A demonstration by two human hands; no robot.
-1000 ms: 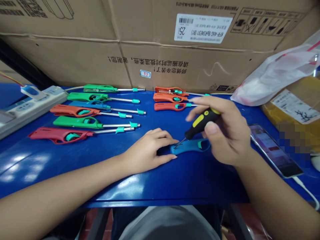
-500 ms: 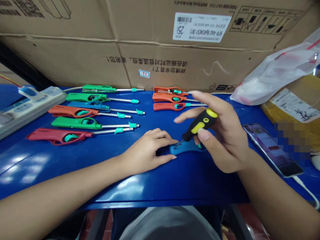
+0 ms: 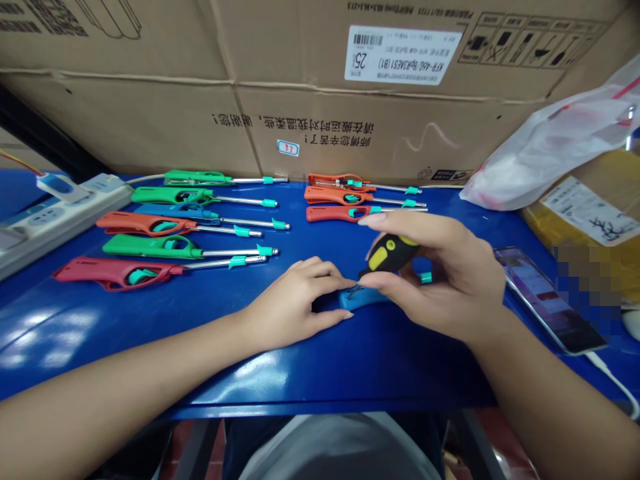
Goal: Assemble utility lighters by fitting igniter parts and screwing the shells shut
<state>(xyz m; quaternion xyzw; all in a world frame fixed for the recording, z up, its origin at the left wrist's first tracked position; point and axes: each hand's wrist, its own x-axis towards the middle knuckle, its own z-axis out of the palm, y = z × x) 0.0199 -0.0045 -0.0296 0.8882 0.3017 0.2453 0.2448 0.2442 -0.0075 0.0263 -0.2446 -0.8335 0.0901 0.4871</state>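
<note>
A blue gas lighter [image 3: 369,298] lies flat on the table in front of me, its trigger end and most of its barrel covered by my right hand. My left hand [image 3: 297,300] rests on the table, thumb and forefinger pinching the lighter's handle end. In the fingers of my right hand [image 3: 445,277] is a black and yellow screwdriver [image 3: 386,257]. Its shaft slants down to the left, with the tip on the lighter's handle near the left fingertips. Whether the tip sits in a screw I cannot tell.
Several green, orange, red and blue lighters [image 3: 150,245] lie in a column at left; three orange lighters [image 3: 333,213] lie behind my hands. A power strip [image 3: 55,213], phone [image 3: 547,300], plastic bag [image 3: 545,147] and large cardboard box [image 3: 300,100] surround the blue table [image 3: 280,380].
My right fingers have shifted down and left and closed more around the screwdriver's handle, which has tipped lower. My left hand and the blue lighter have stayed put.
</note>
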